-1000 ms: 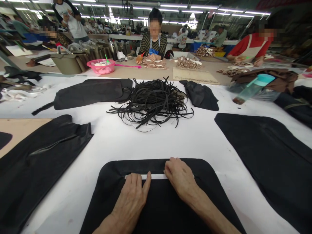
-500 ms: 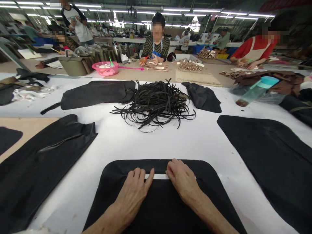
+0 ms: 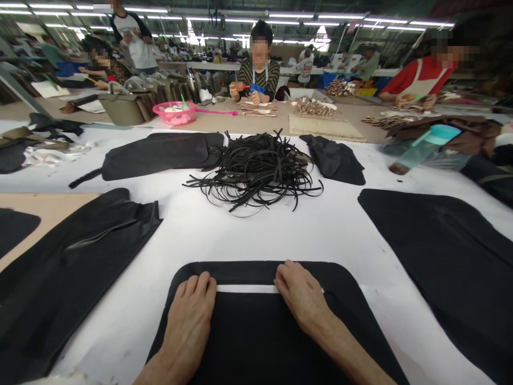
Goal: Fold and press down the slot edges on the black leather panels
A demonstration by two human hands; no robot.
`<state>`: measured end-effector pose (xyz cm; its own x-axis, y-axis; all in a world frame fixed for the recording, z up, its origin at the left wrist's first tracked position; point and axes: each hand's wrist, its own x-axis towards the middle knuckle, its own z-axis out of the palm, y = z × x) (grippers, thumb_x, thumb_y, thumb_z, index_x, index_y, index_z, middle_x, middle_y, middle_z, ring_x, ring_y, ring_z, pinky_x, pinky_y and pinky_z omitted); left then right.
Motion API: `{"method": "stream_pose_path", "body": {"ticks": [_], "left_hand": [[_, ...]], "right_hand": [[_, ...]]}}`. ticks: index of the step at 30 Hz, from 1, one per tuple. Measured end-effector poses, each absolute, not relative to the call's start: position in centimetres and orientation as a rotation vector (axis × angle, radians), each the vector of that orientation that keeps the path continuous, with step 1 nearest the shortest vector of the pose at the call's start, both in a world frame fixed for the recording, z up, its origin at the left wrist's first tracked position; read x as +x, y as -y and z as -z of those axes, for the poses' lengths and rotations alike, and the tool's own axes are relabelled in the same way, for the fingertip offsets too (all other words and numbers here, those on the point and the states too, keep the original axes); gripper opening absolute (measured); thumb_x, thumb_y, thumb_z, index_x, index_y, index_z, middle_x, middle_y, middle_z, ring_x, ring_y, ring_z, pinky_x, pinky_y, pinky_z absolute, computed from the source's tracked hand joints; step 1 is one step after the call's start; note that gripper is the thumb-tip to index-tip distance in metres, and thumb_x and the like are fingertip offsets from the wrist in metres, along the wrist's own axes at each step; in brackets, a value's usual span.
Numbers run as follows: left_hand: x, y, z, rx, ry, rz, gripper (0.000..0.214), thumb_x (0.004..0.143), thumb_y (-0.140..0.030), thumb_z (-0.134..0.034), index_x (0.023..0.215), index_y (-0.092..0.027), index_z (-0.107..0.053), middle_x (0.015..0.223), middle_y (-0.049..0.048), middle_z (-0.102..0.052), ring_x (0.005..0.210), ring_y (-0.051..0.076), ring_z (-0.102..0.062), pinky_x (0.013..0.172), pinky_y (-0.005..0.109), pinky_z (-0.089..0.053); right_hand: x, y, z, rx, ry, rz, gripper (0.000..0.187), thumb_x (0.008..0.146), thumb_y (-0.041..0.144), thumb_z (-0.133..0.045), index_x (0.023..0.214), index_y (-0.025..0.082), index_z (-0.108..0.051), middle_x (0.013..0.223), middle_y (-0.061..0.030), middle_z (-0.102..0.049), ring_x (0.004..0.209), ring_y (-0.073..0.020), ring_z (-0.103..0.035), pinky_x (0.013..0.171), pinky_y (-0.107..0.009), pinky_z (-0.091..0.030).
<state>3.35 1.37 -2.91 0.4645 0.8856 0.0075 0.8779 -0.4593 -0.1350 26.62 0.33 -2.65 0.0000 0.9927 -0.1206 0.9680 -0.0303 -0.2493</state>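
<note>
A black panel with rounded corners (image 3: 260,337) lies flat on the white table (image 3: 320,235) right in front of me. A thin white strip (image 3: 246,289) runs across it near its far edge. My left hand (image 3: 190,315) lies flat on the panel at the strip's left end, fingers stretched out. At the strip's right end rests my right hand (image 3: 300,299), its fingers curled down onto the panel's far edge. Neither hand grips anything that I can see.
A heap of thin black straps (image 3: 256,168) lies mid-table. Black pieces lie at left (image 3: 68,262), right (image 3: 441,251) and behind (image 3: 160,152). A teal-capped bottle (image 3: 425,147) lies at right. A pink basin (image 3: 176,112) and people sit at the far bench.
My left hand has slid to the left along the white strip, baring more of it. The right hand has stayed in place.
</note>
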Motion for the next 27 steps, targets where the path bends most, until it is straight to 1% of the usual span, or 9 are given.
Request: {"method": "stream_pose_path", "body": {"ticks": [3,6,8,11,12,15,16,21,27], "left_hand": [[5.9,-1.4,2.7,-2.571,1.51,0.072,0.048,0.073,0.007,-0.038,0.112,-0.011,-0.059,0.111,0.0122,-0.06,0.1,0.026,-0.052,0.088,0.041,-0.043],[9.2,-0.7,4.1,-2.781,1.199,0.216,0.046,0.075,0.003,-0.042,0.115,-0.013,-0.056,0.11,0.0085,-0.061,0.101,0.023,-0.053,0.09,0.036,-0.044],[11.0,-0.2,5.3,-2.869,1.051,0.225,0.041,0.077,0.0,-0.046,0.114,-0.012,-0.056,0.107,0.0081,-0.062,0.099,0.021,-0.055,0.089,0.033,-0.046],[12.3,0.4,6.6,-2.856,0.993,0.205,0.038,0.077,-0.002,-0.048,0.115,-0.007,-0.054,0.109,0.012,-0.061,0.099,0.021,-0.055,0.089,0.033,-0.047],[12.3,0.4,6.8,-2.851,0.993,0.195,0.039,0.077,-0.002,-0.048,0.116,-0.006,-0.053,0.11,0.0126,-0.06,0.1,0.022,-0.054,0.089,0.034,-0.047],[12.0,0.5,7.0,-2.854,1.01,0.182,0.044,0.076,0.0,-0.044,0.118,-0.01,-0.052,0.113,0.0114,-0.059,0.103,0.021,-0.052,0.09,0.033,-0.046],[11.8,0.5,7.0,-2.846,1.018,0.2,0.046,0.075,0.001,-0.043,0.119,-0.01,-0.051,0.114,0.0108,-0.058,0.104,0.021,-0.051,0.091,0.033,-0.045],[11.8,0.8,7.7,-2.793,1.028,0.321,0.05,0.07,0.002,-0.043,0.119,-0.008,-0.053,0.115,0.011,-0.058,0.104,0.025,-0.05,0.091,0.036,-0.045],[12.3,0.9,7.9,-2.734,1.052,0.405,0.046,0.072,0.001,-0.041,0.113,-0.009,-0.058,0.109,0.0101,-0.06,0.101,0.025,-0.051,0.09,0.038,-0.046]], "right_hand": [[26.3,-0.3,2.6,-2.158,2.108,-0.38,0.014,0.085,0.012,-0.053,0.074,0.02,-0.057,0.081,-0.002,-0.058,0.078,-0.0187,-0.052,0.067,-0.028,-0.035],[26.1,-0.1,2.7,-2.137,2.121,-0.367,0.013,0.084,0.01,-0.053,0.075,0.02,-0.058,0.083,-0.0021,-0.058,0.079,-0.0189,-0.052,0.069,-0.029,-0.035],[26.3,0.0,2.8,-2.116,2.131,-0.362,0.014,0.083,0.009,-0.053,0.075,0.019,-0.057,0.083,-0.0025,-0.058,0.079,-0.0192,-0.052,0.07,-0.029,-0.036],[27.1,0.3,3.0,-2.012,2.114,-0.426,0.013,0.081,0.008,-0.055,0.076,0.02,-0.056,0.083,-0.0016,-0.058,0.081,-0.0189,-0.052,0.071,-0.028,-0.038],[27.6,0.5,3.1,-1.962,2.095,-0.457,0.013,0.08,0.007,-0.057,0.081,0.02,-0.057,0.085,-0.0013,-0.058,0.082,-0.0186,-0.052,0.072,-0.028,-0.039],[29.4,1.1,3.3,-1.853,2.049,-0.489,0.034,0.076,0.004,-0.06,0.106,0.018,-0.052,0.09,-0.002,-0.058,0.086,-0.0184,-0.052,0.076,-0.028,-0.041],[30.1,1.4,3.4,-1.84,2.058,-0.473,0.036,0.076,0.004,-0.061,0.109,0.017,-0.051,0.091,-0.0023,-0.057,0.086,-0.0185,-0.052,0.077,-0.029,-0.041],[33.1,2.8,3.6,-1.842,2.214,-0.327,0.009,0.086,0.011,-0.054,0.088,0.019,-0.056,0.087,-0.0016,-0.054,0.082,-0.0183,-0.048,0.076,-0.03,-0.038],[34.0,3.2,3.5,-1.891,2.243,-0.253,0.014,0.091,0.014,-0.048,0.079,0.018,-0.055,0.083,-0.0017,-0.052,0.078,-0.0175,-0.046,0.072,-0.029,-0.036]]}}
